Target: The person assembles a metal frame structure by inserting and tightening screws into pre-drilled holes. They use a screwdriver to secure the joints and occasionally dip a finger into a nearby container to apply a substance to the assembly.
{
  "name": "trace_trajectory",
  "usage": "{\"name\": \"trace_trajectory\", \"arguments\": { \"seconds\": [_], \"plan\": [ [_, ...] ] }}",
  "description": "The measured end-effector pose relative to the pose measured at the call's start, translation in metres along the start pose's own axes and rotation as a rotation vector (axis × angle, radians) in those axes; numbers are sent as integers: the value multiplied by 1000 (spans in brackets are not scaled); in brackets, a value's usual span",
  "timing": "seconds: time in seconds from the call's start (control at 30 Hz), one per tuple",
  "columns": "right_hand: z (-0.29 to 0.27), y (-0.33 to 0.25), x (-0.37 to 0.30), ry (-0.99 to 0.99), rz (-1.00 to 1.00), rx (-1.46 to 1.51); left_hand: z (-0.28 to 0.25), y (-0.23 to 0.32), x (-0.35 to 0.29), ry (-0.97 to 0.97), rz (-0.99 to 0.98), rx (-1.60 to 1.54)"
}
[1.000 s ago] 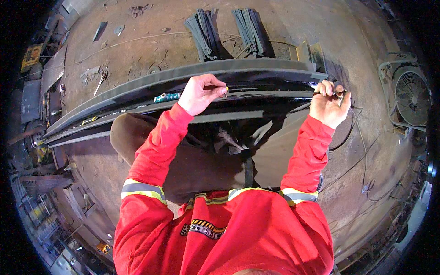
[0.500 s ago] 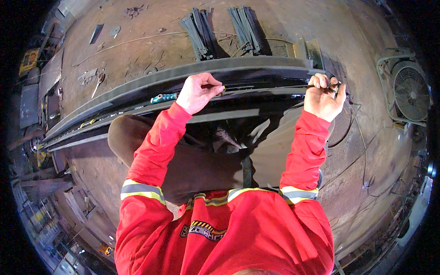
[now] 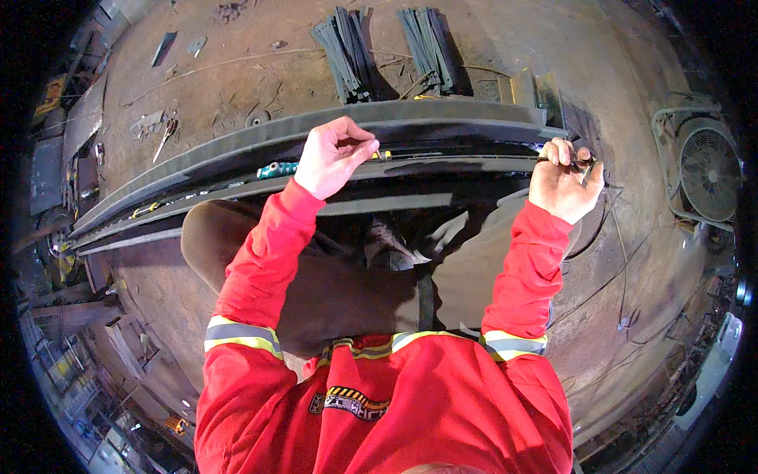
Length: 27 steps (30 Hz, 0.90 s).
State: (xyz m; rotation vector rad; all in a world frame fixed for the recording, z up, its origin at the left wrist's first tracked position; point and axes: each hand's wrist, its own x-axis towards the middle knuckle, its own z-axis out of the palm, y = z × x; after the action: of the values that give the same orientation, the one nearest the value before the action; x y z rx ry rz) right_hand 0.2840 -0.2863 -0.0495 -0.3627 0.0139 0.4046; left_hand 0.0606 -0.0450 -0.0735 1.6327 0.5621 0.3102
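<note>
A long dark steel beam (image 3: 442, 118) runs across in front of me, resting on a rusty steel floor. My left hand (image 3: 335, 158) is over its middle, fingers pinched on a small thin object with a yellow tip (image 3: 382, 155). At the right end of the beam, my right hand (image 3: 562, 183) is closed around a dark tool (image 3: 586, 164); what kind of tool I cannot tell. A teal-handled tool (image 3: 276, 169) lies on the beam just left of my left hand. Both sleeves are red with reflective bands.
Two bundles of dark flat bars (image 3: 347, 51) (image 3: 430, 43) lie beyond the beam. A caged fan (image 3: 709, 174) stands at the right. Scrap pieces and small tools (image 3: 162, 130) lie at the far left. Cables (image 3: 624, 261) trail over the floor at the right.
Both hands stay on the beam. The right hand has shifted slightly at the beam's end while gripping the dark tool; the left hand keeps its pinch in about the same place.
</note>
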Motion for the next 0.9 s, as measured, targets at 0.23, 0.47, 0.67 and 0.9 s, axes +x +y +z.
{"name": "trace_trajectory", "arguments": {
  "seconds": [0.23, 0.47, 0.67, 0.9],
  "plan": [
    [-1, 5, 1, 16, 7, -13, 2, -14, 3, -67, -6, 34],
    [-2, 12, 5, 18, 28, -22, -1, -15, 9, -103, -101, -96],
    [-6, 10, 9, 13, 28, -28, -3, -17, 13, -117, -72, -13],
    [-4, 14, 11, 21, 13, -43, -3, -23, 12, -232, -115, 20]
  ]
}}
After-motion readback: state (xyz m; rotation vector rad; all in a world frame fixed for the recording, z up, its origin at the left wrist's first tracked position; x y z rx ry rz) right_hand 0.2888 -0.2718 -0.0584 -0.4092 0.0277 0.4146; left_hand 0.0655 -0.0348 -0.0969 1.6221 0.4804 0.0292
